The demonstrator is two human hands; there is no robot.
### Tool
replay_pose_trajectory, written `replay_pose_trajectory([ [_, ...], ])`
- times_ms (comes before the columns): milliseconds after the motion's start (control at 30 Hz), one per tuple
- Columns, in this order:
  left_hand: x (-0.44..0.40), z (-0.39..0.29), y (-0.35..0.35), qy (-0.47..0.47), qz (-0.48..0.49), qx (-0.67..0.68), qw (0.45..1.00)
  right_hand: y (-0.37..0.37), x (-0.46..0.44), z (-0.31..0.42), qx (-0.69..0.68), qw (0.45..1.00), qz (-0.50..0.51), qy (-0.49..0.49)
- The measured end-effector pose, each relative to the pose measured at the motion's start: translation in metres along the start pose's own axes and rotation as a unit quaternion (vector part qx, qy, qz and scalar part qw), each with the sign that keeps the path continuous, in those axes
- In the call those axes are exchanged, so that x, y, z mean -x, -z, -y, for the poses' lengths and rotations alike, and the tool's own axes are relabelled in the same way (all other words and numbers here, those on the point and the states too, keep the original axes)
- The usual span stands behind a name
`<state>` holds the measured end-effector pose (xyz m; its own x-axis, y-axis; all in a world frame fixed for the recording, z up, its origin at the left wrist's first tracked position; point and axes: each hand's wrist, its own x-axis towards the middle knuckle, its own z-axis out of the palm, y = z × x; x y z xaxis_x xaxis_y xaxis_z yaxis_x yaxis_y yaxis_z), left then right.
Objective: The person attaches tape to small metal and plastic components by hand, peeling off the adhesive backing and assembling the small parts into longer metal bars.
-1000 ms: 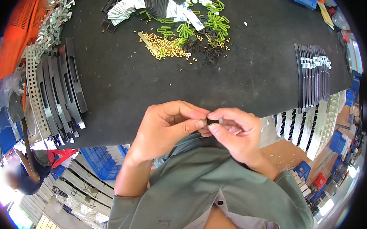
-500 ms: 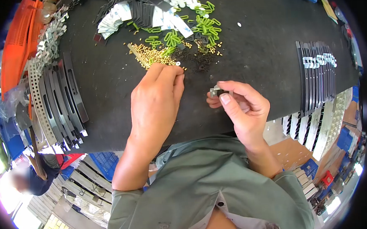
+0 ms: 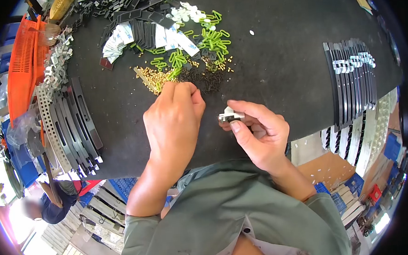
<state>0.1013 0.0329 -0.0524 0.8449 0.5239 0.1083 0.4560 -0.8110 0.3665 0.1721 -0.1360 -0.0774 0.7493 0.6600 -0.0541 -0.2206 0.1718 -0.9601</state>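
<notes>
My left hand point(image 3: 172, 122) is closed, back upward, its fingers pinched at the near edge of the small brass pieces point(image 3: 153, 77) and the small dark screws point(image 3: 206, 81). Whatever those fingertips hold, if anything, is hidden. To the right, my right hand point(image 3: 262, 133) grips a small white-and-black clip-like part point(image 3: 231, 115) between thumb and fingers, above the black table mat. Bright green oblong rings point(image 3: 215, 41) lie just beyond the screws.
Black pads with white backing point(image 3: 118, 39) and white discs point(image 3: 189, 13) are heaped farther back. Slotted dark strips point(image 3: 76, 120) and metal clips point(image 3: 56, 73) lie left, beside an orange basket point(image 3: 21, 68). More strips point(image 3: 349, 83) stand in a row at right. Another person point(image 3: 56, 204) is at lower left.
The camera view has shifted, so the piles sit farther left. My left fingertips have come slightly nearer the dark screws. The part in my right hand is turned, showing more white.
</notes>
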Motion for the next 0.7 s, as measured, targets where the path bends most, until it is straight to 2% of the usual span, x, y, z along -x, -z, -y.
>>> replay_pose_trajectory([
  [133, -0.005, -0.002, 0.005, -0.019, 0.019, -0.061, 0.998, 0.0, 0.001, -0.007, 0.036, 0.999, 0.004, 0.039],
  [233, -0.006, 0.004, 0.016, -0.009, 0.073, 0.014, 0.997, -0.002, 0.0, -0.007, 0.109, 0.99, 0.003, 0.091],
  [300, 0.0, -0.004, 0.034, 0.075, 0.102, 0.236, 0.964, -0.001, 0.0, -0.003, 0.181, 0.975, 0.013, 0.124],
  [333, 0.005, -0.008, 0.037, 0.074, 0.108, 0.239, 0.962, -0.001, 0.001, -0.003, 0.185, 0.975, 0.009, 0.121],
  [400, 0.014, -0.017, 0.042, 0.004, 0.076, 0.284, 0.956, -0.003, -0.001, -0.002, 0.222, 0.959, 0.033, 0.174],
  [600, 0.029, -0.023, 0.042, 0.031, 0.08, 0.259, 0.962, -0.003, -0.001, -0.006, 0.245, 0.944, 0.044, 0.219],
  [700, 0.032, -0.016, 0.042, -0.02, 0.047, 0.275, 0.96, -0.002, 0.001, 0.0, 0.226, 0.954, 0.053, 0.191],
])
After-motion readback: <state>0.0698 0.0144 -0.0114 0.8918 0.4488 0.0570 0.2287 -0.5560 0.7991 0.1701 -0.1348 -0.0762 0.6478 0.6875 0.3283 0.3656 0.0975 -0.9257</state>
